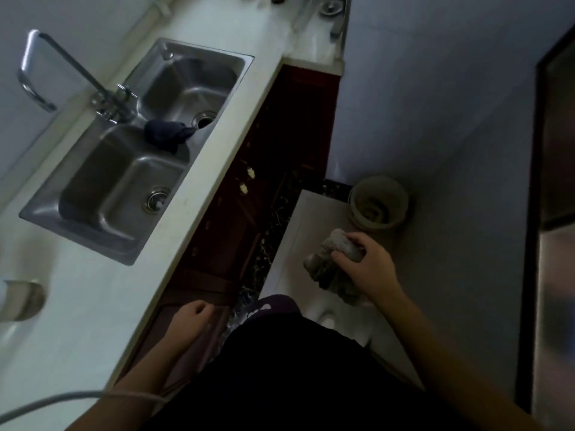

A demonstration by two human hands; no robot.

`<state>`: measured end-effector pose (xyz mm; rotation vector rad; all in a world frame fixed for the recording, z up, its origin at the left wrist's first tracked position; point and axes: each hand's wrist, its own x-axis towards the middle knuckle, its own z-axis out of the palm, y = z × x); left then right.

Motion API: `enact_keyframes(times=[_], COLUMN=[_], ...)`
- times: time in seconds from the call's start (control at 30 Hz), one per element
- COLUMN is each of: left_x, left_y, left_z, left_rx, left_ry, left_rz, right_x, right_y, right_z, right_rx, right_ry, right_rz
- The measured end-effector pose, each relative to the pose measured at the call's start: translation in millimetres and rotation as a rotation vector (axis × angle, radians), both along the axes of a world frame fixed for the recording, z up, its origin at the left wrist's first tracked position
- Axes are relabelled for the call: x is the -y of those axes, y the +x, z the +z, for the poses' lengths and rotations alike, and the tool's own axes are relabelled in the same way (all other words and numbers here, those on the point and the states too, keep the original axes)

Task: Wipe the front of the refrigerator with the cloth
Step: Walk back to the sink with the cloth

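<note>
My right hand (368, 262) grips a bunched grey cloth (331, 265) low over the floor, just in front of a pale bucket. A steel-grey refrigerator front (557, 275) with a dark edge runs down the far right, apart from the cloth. My left hand (193, 312) hangs near the counter's front edge with its fingers loosely curled and nothing in them.
A white counter (93, 306) with a double steel sink (140, 144) and tap runs along the left. A dark rag (168, 133) lies on the sink divider. Dark red cabinet fronts (236, 194) stand below. The pale bucket (378, 202) sits on the floor by the white wall (435, 104).
</note>
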<state>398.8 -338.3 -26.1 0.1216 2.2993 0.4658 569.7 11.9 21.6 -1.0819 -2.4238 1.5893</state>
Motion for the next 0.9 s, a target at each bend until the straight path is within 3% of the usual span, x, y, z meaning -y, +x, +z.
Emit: enact_keyframes(times=[0.37, 0.63, 0.9], left_x=[-155.5, -310.1, -381.3], left_y=[-129.6, -236.4, -301.4], left_z=[-14.9, -5.7, -5.8], left_rx=[0.058, 0.052, 0.056], left_ry=[0.038, 0.106, 0.166], left_rz=[-0.031, -0.284, -0.171], right_x=[-127.2, -200.7, -279.2], right_y=[-85.8, -144.5, -239.8], right_z=[-23.3, -18.0, -17.1], right_rx=[0.112, 0.115, 0.097], right_ry=[-0.056, -0.013, -0.013], right_rz=[-0.143, -0.347, -0.229])
